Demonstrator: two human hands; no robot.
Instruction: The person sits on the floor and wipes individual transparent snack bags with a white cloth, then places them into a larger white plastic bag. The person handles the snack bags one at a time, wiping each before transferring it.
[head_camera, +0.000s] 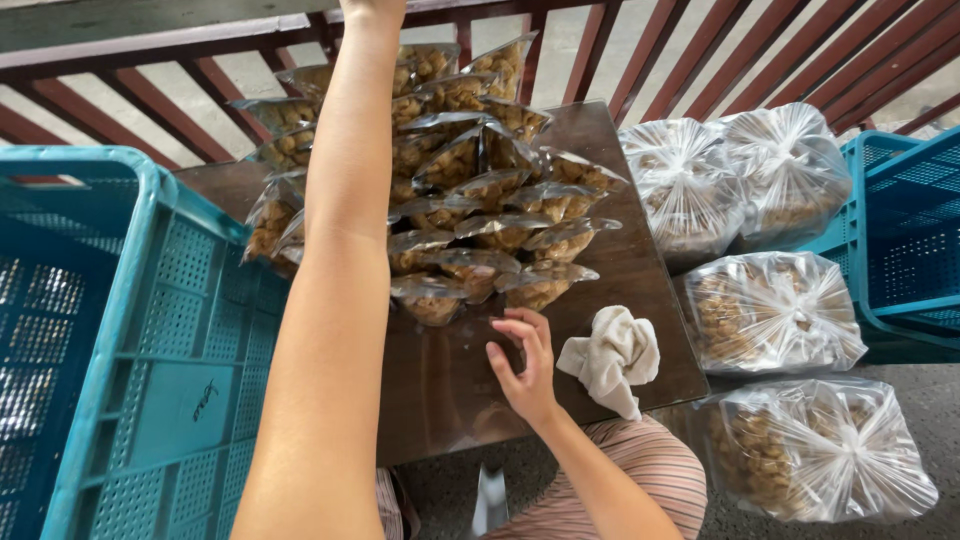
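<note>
**Snack packets stacked on a small table**

The clear snack packets (470, 190) lay in overlapping rows across the dark table (440, 390), each resting on the next, probably so that many could fit on the small top. The right hand (525, 365) hovered just beside the nearest packet, empty, fingers loosely curled and a little apart. The left arm (335, 280) stretched over the heap to its far end; its hand was cut off by the frame's top edge, so its state could not be told. A crumpled cloth (615, 355) sat by the right hand. 4 tied bulk bags (770, 310) stood to the right, and a teal crate (150, 350) stood to the left.
</note>
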